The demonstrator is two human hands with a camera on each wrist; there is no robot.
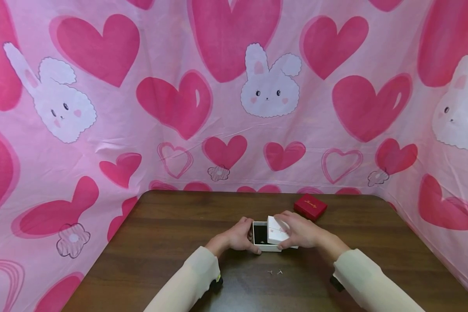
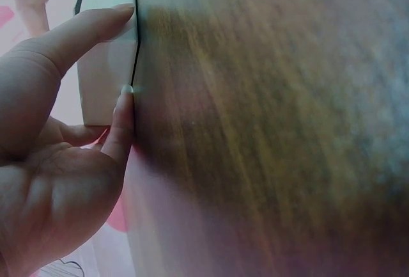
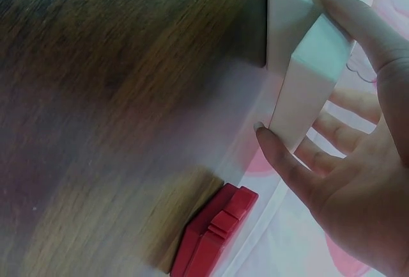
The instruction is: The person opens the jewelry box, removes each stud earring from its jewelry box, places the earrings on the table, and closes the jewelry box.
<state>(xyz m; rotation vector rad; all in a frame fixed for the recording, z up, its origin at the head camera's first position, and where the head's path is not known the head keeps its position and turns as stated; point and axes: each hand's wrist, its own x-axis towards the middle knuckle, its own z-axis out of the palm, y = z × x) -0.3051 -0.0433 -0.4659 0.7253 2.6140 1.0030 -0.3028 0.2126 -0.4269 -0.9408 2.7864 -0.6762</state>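
My left hand (image 1: 242, 236) grips the left end of a small white jewelry box (image 1: 268, 248), thumb along its near side, as the left wrist view shows on the box wall (image 2: 105, 91). The box stands on the table with its black lining (image 1: 259, 232) partly showing and a tiny shiny piece on it. Its white lid (image 1: 276, 232), with a bow-like mark on top, is held by my right hand (image 1: 302, 229) over the box's right part. In the right wrist view the lid (image 3: 313, 66) sits tilted, not seated over the box base (image 3: 291, 18).
Two tiny shiny pieces (image 1: 279, 272), perhaps earring studs, lie on the brown wooden table (image 1: 171, 247) nearer to me. A closed red box (image 1: 310, 207) with gold lettering stands behind my right hand. Pink cloth (image 1: 226, 125) with hearts and rabbits hangs around the table.
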